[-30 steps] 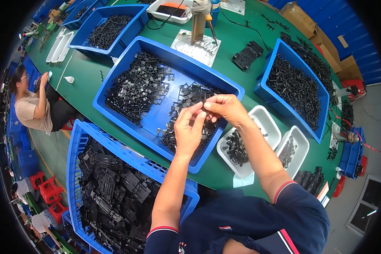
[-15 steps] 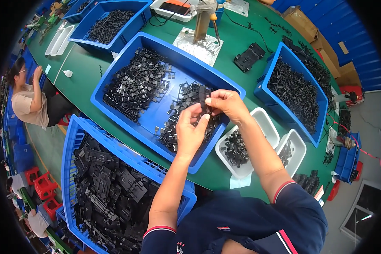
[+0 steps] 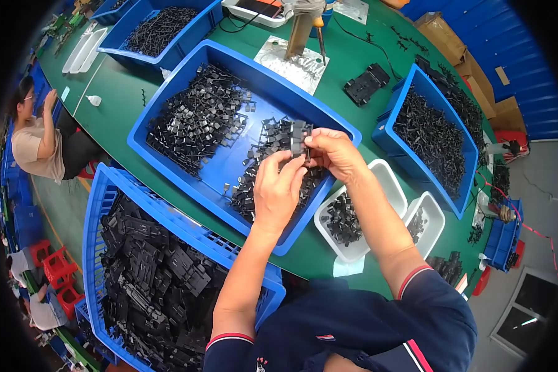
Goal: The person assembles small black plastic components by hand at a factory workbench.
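Observation:
Above the right half of a large blue bin (image 3: 167, 87), a black plastic part (image 3: 299, 133) with a flat, stepped body is held up. Gripping its right side are the thumb and fingers of my right hand (image 3: 338, 155). The bent fingers of my left hand (image 3: 276, 189) are closed at the part's lower end; whether they pinch a smaller piece there is hidden. Beneath both hands lies a heap of small black clips (image 3: 245, 192). Another heap of small black pieces with shiny faces (image 3: 195, 118) fills the bin's left side.
A blue crate (image 3: 93, 248) of black plastic parts stands at the lower left. White trays (image 3: 359, 251) with small pieces sit right of my right forearm. More blue bins (image 3: 387, 133) flank the work area. A metal post (image 3: 297, 40) rises behind; a co-worker (image 3: 40, 139) sits far left.
My left hand's fingers have drawn together and closed in at the part's lower end. The black part is now tilted more upright and shows more of its face.

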`<state>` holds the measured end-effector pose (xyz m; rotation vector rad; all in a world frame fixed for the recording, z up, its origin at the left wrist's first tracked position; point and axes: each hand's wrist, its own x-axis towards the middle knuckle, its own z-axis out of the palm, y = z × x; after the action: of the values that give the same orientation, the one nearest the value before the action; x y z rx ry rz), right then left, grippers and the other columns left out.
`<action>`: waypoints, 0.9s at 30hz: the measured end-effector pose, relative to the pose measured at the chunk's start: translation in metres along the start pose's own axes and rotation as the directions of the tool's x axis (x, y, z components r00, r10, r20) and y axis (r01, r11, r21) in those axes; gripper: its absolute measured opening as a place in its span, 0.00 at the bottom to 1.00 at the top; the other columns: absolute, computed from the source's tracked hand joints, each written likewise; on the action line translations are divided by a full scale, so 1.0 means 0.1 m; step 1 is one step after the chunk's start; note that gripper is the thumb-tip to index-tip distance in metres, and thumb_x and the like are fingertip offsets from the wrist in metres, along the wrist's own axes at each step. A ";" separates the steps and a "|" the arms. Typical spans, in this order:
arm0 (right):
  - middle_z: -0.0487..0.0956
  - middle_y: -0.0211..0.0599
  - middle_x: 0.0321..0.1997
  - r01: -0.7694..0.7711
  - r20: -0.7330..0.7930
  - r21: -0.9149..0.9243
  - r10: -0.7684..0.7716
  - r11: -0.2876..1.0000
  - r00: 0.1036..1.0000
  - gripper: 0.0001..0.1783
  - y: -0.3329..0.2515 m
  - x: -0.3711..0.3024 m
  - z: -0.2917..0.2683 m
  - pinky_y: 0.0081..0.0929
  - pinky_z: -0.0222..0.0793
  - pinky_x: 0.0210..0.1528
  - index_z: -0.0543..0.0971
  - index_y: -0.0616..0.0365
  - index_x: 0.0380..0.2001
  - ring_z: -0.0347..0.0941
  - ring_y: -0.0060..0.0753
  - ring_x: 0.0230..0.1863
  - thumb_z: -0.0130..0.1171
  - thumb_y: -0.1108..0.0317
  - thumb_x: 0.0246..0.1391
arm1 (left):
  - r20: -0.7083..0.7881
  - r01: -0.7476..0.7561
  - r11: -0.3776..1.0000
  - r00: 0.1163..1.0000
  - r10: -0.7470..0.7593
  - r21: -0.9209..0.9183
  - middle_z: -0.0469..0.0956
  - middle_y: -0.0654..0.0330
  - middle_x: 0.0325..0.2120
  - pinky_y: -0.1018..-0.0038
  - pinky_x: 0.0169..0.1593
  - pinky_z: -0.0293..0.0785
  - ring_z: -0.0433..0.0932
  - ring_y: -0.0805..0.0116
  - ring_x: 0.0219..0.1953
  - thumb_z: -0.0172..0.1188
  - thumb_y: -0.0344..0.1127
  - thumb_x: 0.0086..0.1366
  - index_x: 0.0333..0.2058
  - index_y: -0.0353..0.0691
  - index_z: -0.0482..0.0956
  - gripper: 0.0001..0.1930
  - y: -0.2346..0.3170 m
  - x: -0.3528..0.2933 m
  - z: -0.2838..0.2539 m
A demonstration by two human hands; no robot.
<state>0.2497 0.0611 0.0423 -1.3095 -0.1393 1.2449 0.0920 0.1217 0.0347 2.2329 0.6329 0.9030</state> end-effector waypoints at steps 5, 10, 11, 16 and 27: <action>0.78 0.35 0.27 0.213 -0.046 -0.698 -0.339 0.684 0.940 0.06 -0.19 0.29 -0.12 0.26 0.69 0.27 0.77 0.62 0.29 0.74 0.29 0.24 0.55 0.70 0.48 | -0.037 0.158 0.986 0.986 -0.160 -0.061 0.76 0.53 0.38 0.67 0.45 0.71 0.75 0.56 0.42 0.63 0.31 0.53 0.36 0.37 0.78 0.11 -0.11 -0.05 -0.12; 0.77 0.45 0.31 0.242 0.309 -0.951 -0.650 -0.194 0.694 0.09 -0.22 0.52 0.24 0.39 0.70 0.35 0.77 0.61 0.31 0.74 0.46 0.31 0.54 0.69 0.45 | -0.036 0.232 0.970 0.972 -0.230 0.072 0.75 0.54 0.35 0.66 0.44 0.71 0.73 0.55 0.39 0.61 0.29 0.53 0.34 0.38 0.77 0.08 -0.36 -0.20 -0.19; 0.77 0.45 0.34 0.161 0.281 -0.956 -0.607 -0.246 0.743 0.11 -0.20 0.60 0.32 0.41 0.69 0.39 0.78 0.59 0.33 0.74 0.50 0.35 0.56 0.68 0.44 | 0.003 0.263 0.961 0.964 -0.264 0.078 0.75 0.54 0.35 0.65 0.44 0.70 0.73 0.55 0.40 0.61 0.29 0.52 0.34 0.38 0.77 0.09 -0.38 -0.21 -0.17; 0.79 0.46 0.27 0.124 0.078 -0.987 -0.371 0.102 0.926 0.07 -0.14 1.07 0.53 0.34 0.72 0.34 0.80 0.59 0.23 0.77 0.38 0.30 0.58 0.69 0.38 | 0.121 0.332 0.939 0.932 -0.341 0.091 0.75 0.55 0.36 0.65 0.46 0.69 0.72 0.54 0.40 0.63 0.33 0.53 0.35 0.37 0.76 0.12 -0.44 -0.23 -0.16; 0.80 0.37 0.28 -0.252 -0.287 -0.865 -0.015 0.434 0.958 0.12 0.12 1.25 0.58 0.28 0.74 0.33 0.81 0.56 0.29 0.77 0.32 0.27 0.64 0.66 0.37 | 0.134 0.359 0.931 0.922 -0.364 0.065 0.74 0.53 0.38 0.65 0.47 0.68 0.71 0.53 0.41 0.64 0.33 0.51 0.35 0.34 0.75 0.14 -0.48 -0.26 -0.22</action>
<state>0.2535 0.1870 -0.0142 -2.4628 -0.6119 1.1048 0.0497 0.1465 0.0019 2.0939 0.9620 0.5414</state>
